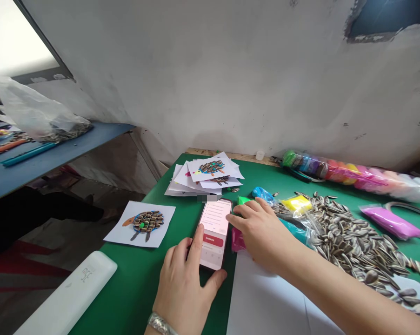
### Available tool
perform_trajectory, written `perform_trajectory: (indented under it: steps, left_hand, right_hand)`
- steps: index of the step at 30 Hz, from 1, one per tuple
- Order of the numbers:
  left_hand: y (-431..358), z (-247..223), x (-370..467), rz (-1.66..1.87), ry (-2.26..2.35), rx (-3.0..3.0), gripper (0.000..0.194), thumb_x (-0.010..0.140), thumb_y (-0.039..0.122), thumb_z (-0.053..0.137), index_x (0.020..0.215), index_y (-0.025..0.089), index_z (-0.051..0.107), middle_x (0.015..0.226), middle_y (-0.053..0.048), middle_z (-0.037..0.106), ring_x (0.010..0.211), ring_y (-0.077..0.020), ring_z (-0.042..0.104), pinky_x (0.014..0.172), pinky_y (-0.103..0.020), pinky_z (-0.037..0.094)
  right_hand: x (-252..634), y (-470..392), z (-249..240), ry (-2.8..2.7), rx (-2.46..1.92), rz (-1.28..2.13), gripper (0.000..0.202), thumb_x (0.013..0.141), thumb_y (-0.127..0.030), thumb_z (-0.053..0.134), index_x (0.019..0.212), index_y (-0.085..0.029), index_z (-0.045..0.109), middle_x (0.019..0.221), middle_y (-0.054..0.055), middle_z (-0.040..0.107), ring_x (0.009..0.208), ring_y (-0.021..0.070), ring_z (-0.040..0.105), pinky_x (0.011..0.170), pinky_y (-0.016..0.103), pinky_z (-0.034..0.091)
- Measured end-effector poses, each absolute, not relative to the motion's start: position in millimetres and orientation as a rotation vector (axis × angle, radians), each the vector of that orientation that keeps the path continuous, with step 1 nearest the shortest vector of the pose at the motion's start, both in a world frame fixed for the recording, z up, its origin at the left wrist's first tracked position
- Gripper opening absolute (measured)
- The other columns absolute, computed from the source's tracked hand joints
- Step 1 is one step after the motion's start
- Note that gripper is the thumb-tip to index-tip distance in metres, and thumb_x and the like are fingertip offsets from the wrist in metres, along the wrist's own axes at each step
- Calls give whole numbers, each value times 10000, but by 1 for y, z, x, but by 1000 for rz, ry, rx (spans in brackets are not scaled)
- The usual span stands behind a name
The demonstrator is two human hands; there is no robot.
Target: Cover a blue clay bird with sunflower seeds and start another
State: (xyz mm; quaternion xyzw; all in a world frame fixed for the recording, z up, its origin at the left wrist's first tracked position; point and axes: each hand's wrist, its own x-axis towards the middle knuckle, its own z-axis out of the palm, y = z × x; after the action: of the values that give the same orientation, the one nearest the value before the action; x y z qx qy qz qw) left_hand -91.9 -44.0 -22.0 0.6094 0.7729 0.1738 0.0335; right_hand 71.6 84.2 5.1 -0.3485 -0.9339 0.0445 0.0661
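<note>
A phone [215,214] with a lit screen lies on the green table [133,279]. My left hand [185,274] is around its lower part, index finger over the screen and thumb at the lower right corner, fingers apart. At the phone's right edge, my right hand [258,225] reaches in with bent fingers, above small packets of coloured clay; whether it grips anything is hidden. White paper [265,298] lies beneath the right forearm. Left of the phone is a card [163,237] with a seed-covered bird-like figure. Behind the phone sits a stack of similar cards [210,170].
Loose striped seeds [352,232] spread across the right side, near a yellow packet [296,204] and a pink packet [391,221]. A long bag of coloured clay [359,177] lies by the wall. A white device [70,293] is at lower left, a blue table [66,153] beyond.
</note>
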Motion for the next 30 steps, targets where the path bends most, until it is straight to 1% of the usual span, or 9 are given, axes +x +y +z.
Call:
perform_trajectory:
  steps: [3,6,10,15,22,27,30]
  left_hand:
    - [-44,-23,-92,524,2374,1866,756,769,434,606,1439,327,272,1108,-80,558,999,-294,516,857,-471,460]
    - [-43,-23,-92,523,2373,1860,753,777,433,597,1443,327,261,1107,-80,554,1001,-293,511,861,-476,458]
    - [-43,-23,-92,529,2369,1868,757,778,434,599,1445,328,255,1106,-81,552,999,-291,510,862,-477,459]
    - [-45,-23,-92,525,2373,1868,764,771,433,605,1444,330,258,1106,-76,560,1000,-286,508,864,-470,462]
    - [-44,-23,-92,531,2387,1871,756,770,431,604,1440,334,267,1107,-76,566,1000,-289,517,853,-462,468]
    - [-44,-23,-92,528,2379,1887,758,773,431,603,1443,328,263,1107,-79,560,991,-289,519,848,-459,466]
    - [-45,-23,-92,531,2383,1886,761,772,434,604,1443,329,262,1106,-80,561,993,-292,518,846,-460,465]
  right_hand:
    - [71,84,2,-2813,-1007,88,432,725,-120,572,1129,-263,627,1134,81,576,1067,279,463,1021,496,235]
    - [71,83,1,-2819,-999,77,394,745,-127,553,1104,-264,643,1167,83,561,1095,283,449,1032,502,223]
    - [69,84,2,-2818,-1031,74,405,737,-124,546,1111,-245,643,1172,94,559,1110,293,444,1037,515,217]
    - [67,86,3,-2828,-1065,89,445,706,-120,567,1131,-232,634,1164,102,565,1107,298,449,1027,510,239]
    - [67,86,5,-2835,-1085,77,404,716,-145,590,1108,-230,643,1154,101,569,1089,294,462,1014,505,258]
    - [67,87,1,-2815,-1074,67,407,741,-125,557,1123,-244,635,1147,91,572,1102,288,454,1029,506,232]
    - [67,87,1,-2812,-1065,81,418,735,-116,556,1126,-242,634,1137,91,576,1102,286,453,1037,510,215]
